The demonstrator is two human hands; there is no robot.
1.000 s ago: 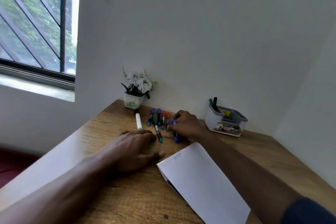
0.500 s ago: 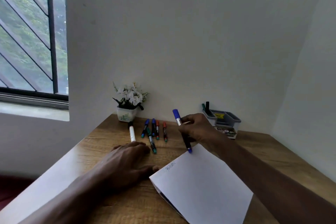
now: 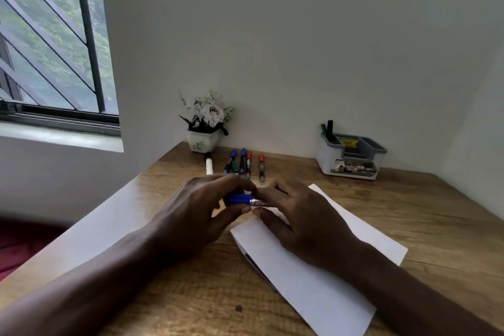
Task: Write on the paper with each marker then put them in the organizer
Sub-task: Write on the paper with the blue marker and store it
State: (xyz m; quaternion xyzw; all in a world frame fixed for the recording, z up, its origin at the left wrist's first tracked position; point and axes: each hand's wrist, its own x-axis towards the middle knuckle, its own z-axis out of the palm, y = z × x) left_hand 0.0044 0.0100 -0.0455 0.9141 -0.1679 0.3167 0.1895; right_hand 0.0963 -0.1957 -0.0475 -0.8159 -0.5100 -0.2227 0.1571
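Uncapping is judged to be the step in hand: the blue marker (image 3: 241, 200) is held level above the far end of the paper (image 3: 327, 281), its cap pinched by the left hand (image 3: 196, 215) and its barrel gripped by the right hand (image 3: 297, 215), so the two can be pulled apart. Beyond the paper the remaining markers (image 3: 242, 162) are laid in a row; the organizer (image 3: 351, 155) is set beyond it, to the right.

Two slim forearms, bare along their whole visible length (wrists included), end in the left hand (image 3: 196, 210) and right hand (image 3: 300, 217).
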